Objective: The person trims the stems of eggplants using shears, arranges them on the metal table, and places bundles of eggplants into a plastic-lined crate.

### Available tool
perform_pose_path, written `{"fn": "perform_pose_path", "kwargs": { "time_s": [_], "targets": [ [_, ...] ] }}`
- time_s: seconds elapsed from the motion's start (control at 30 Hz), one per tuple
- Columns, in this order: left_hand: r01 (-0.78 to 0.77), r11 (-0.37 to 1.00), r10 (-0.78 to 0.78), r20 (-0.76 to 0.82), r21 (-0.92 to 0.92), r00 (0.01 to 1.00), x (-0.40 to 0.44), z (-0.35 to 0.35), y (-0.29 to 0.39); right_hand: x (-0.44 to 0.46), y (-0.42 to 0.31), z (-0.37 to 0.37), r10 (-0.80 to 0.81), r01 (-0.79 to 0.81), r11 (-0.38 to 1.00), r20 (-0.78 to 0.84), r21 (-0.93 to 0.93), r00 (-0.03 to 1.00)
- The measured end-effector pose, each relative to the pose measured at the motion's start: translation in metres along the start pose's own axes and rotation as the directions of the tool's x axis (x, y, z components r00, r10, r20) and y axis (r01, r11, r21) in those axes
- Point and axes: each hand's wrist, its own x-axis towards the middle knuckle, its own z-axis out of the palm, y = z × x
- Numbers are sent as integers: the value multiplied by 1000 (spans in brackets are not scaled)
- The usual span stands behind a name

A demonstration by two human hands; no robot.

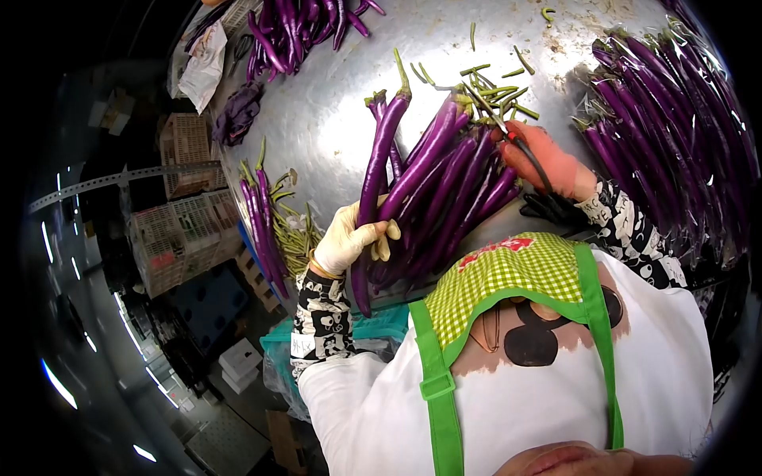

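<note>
My left hand [349, 238], in a cream glove, is closed around a long purple eggplant [381, 147] whose green stem points to the far side. Under and beside it lies a pile of eggplants [444, 190] on the metal table, close to the apron. My right hand [544, 159], in an orange-red glove, grips scissors [520, 147] with a dark handle. The blades reach over the stem ends of the pile, near several cut green stems [498, 94]. Whether the blades touch a stem, I cannot tell.
Clear plastic partly covers stacked eggplants [659, 127] at the right. More eggplants [298, 28] lie at the far left. By the left edge are a few eggplants [260, 214] and a heap of stems [295, 242]. Crates [182, 230] and a teal basket [278, 343] stand below the table [317, 111].
</note>
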Motion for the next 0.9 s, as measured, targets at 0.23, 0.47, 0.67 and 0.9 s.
{"fn": "perform_pose_path", "kwargs": {
  "time_s": [0.23,0.47,0.67,0.9],
  "targets": [
    [28,979,-14,-74,200,997,-2,4,-3,-5,-3,-22,-68,-8,968,290,253,955],
    [44,957,-41,-19,286,999,-6,11,2,5,-20,-23,-113,65,985,317,159,942],
    [6,964,12,-64,266,998,-2,12,-2,0,-14,-14,-198,202,978,75,-57,977],
    [-135,952,220,-310,276,925,27,-32,-19,-9,29,-15,-122,31,946,-265,-323,957]
  ]
}}
